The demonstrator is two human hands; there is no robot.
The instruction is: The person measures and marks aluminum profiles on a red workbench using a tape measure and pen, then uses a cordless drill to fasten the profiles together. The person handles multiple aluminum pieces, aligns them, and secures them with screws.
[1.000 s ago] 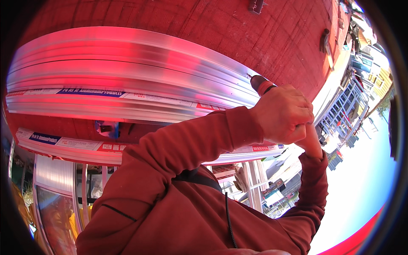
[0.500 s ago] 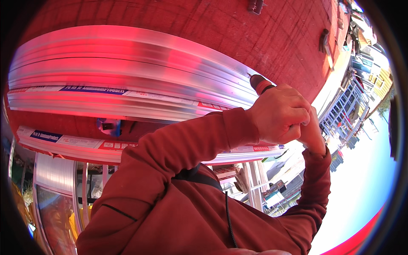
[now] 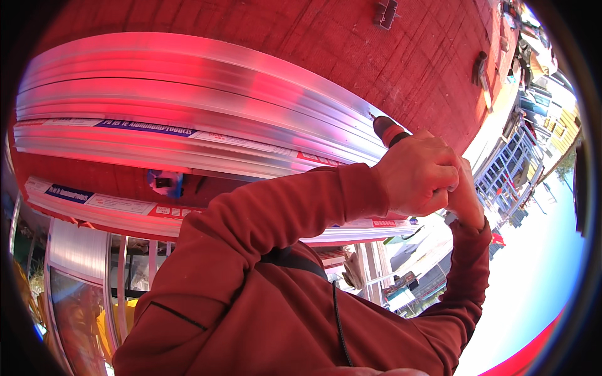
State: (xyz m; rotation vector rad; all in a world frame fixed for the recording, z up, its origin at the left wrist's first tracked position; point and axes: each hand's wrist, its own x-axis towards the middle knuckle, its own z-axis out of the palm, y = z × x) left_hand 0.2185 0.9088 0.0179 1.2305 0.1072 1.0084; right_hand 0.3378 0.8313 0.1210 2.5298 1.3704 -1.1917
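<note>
A drill [image 3: 390,131] with a black and red front end points at the right end of the long silvery aluminium profiles [image 3: 207,75]. Its thin bit meets or nearly meets their far edge; contact is too small to tell. My left hand [image 3: 417,172] is closed over the rear of the drill, hiding most of its body. Just behind it, my right hand [image 3: 467,197] is partly covered by the left, its fingers out of sight against the drill. Printed label tape runs along the profiles.
The profiles lie on a red board surface [image 3: 301,37]. A hammer [image 3: 481,78] and a small dark block [image 3: 385,14] are farther off. A blue and black object [image 3: 165,183] lies between the profiles and a nearer wrapped bundle [image 3: 113,208]. Metal frames [image 3: 511,160] stand at right.
The whole view has shifted slightly, with the hammer and dark block lower in the picture. Both hands and the drill appear a little farther right and lower; the grip looks the same.
</note>
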